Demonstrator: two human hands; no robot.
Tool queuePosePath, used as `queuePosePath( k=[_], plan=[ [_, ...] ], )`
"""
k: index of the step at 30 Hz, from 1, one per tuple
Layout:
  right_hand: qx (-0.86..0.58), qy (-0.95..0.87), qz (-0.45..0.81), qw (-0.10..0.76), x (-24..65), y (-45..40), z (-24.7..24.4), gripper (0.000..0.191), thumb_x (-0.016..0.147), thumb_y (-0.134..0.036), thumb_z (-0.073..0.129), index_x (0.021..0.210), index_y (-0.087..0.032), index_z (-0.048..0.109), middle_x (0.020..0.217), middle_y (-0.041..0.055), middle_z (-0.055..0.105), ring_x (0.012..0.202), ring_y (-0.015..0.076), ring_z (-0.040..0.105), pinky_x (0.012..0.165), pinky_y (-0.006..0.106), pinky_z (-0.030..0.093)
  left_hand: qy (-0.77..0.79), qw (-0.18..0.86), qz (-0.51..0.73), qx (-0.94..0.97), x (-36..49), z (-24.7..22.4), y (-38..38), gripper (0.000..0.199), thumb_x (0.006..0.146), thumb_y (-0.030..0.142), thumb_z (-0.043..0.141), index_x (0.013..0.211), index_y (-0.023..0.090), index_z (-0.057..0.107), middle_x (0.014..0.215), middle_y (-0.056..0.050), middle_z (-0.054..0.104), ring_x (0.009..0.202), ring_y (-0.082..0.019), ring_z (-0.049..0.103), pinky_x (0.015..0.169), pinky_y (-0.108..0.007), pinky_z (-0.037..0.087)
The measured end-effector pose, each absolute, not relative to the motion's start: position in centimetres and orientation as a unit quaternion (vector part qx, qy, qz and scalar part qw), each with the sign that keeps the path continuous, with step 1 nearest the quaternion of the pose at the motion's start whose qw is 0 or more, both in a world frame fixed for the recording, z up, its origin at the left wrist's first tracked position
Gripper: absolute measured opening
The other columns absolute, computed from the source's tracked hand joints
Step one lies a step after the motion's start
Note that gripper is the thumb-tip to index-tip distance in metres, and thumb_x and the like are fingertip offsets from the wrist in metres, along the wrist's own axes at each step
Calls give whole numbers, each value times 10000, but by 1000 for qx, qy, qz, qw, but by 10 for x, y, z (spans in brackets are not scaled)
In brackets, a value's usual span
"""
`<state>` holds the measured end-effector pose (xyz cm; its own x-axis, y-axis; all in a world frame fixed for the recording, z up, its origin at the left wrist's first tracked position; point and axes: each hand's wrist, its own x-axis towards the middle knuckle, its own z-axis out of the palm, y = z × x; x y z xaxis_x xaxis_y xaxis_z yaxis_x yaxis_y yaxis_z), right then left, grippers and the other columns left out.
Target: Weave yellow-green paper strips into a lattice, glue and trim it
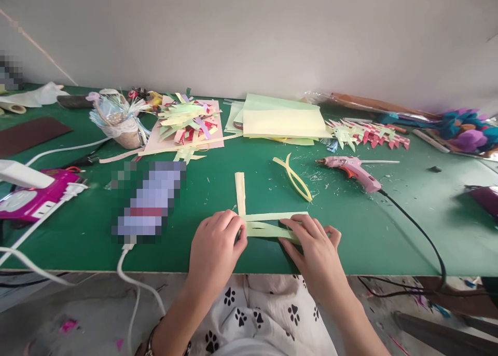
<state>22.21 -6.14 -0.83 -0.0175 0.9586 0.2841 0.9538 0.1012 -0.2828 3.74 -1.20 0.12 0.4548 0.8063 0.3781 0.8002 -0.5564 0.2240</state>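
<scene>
Pale green paper strips stretch between my two hands near the table's front edge. My left hand pinches their left ends, its fingertips pressed together. At the right ends, my right hand has its thumb below and fingers above, closed on the strips. A cream paper strip lies upright in view just beyond my left fingers. Farther off, a looped yellow paper strip rests on the green table. The parts of the strips under my fingers are hidden.
A pink glue gun lies to the right, its black cord running off the front edge. Paper sheets and a heap of cut strips are at the back. A blurred-out phone-like object with a white cable sits left.
</scene>
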Motion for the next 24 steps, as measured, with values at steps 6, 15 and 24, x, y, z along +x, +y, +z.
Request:
queuePosePath(
  k=[6, 15, 24],
  plan=[
    [-645, -730, 31, 225, 232, -55, -2, 242, 889, -192, 378, 844, -252, 608, 888, 26, 624, 803, 174, 546, 872, 445, 208, 467, 49, 242, 849, 34, -1, -12, 164, 838, 137, 396, 753, 192, 526, 789, -17, 603, 721, -153, 555, 616, -281, 417],
    [-571, -795, -21, 202, 230, -36, 37, 272, 910, -209, 366, 866, -255, 630, 887, 16, 630, 798, 158, 562, 963, 487, 118, 465, 116, 237, 845, 23, 5, -12, 199, 850, 180, 402, 805, 216, 593, 927, -4, 648, 862, -170, 606, 737, -312, 471],
    [-500, -848, -33, 175, 206, -22, 55, 275, 896, -144, 374, 846, -228, 631, 811, 13, 631, 722, 131, 548, 965, 440, 150, 479, 66, 228, 845, 30, 5, -15, 165, 765, 370, 557, 737, 209, 569, 882, -16, 648, 844, -211, 607, 733, -353, 461]
  ],
)
